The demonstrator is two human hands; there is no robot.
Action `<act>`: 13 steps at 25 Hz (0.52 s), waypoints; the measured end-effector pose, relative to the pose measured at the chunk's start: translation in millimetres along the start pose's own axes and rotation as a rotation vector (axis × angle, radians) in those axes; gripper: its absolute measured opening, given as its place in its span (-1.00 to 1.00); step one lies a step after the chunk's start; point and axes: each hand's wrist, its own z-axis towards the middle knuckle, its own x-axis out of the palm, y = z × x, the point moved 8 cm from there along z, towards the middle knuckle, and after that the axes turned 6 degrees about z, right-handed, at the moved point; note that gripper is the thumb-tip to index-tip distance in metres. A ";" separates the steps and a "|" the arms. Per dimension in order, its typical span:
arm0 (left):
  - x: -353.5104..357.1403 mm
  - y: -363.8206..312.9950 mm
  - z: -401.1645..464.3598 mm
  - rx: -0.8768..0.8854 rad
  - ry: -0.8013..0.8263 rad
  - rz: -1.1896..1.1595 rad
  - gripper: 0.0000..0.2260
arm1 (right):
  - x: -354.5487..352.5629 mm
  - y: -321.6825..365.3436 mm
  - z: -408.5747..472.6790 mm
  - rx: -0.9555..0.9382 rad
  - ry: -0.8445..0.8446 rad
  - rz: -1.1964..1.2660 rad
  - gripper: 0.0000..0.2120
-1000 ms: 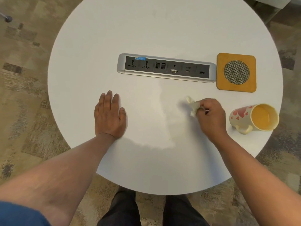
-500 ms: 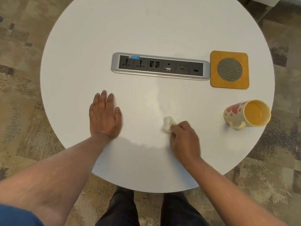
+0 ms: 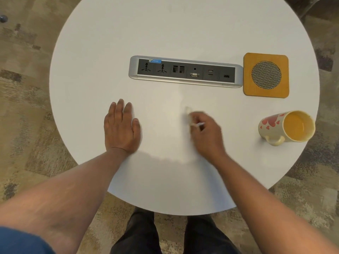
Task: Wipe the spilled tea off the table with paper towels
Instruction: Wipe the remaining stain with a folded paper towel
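Head view: your left hand (image 3: 122, 128) lies flat, fingers straight, on the smooth round white table (image 3: 183, 33). Your right hand (image 3: 206, 133), motion-blurred, pinches a crumpled paper towel (image 3: 189, 114) against the tabletop near centre. A ceramic mug (image 3: 286, 127) with red hearts lies tipped at right, below a square wooden coaster (image 3: 266, 75) beside the metal socket strip (image 3: 185, 71).

You have a silver socket strip (image 3: 185, 72) set into the middle of the top, with two power outlets, data ports, USB ports and a blue sticker at its left end. Just to its right lies a square wooden coaster (image 3: 266, 75) with a round mesh centre. Nearer you on the right, a mug (image 3: 286, 127) lies on its side, red hearts on its wall, yellow inside, handle down. Below you see patterned carpet (image 3: 27, 88) and dark trousers (image 3: 139, 235).
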 end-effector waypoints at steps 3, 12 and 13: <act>1.1 0.8 0.2 -0.001 0.008 0.000 -0.48 | -34.4 -19.8 26.9 0.187 -0.051 0.248 -0.59; 0.7 0.5 -0.2 -0.003 0.010 0.006 -0.48 | -49.8 -28.7 31.0 0.130 0.033 0.040 -0.61; 0.8 0.5 -0.1 -0.005 0.011 0.006 -0.48 | -52.6 -27.4 31.4 0.101 -0.009 -0.026 -0.64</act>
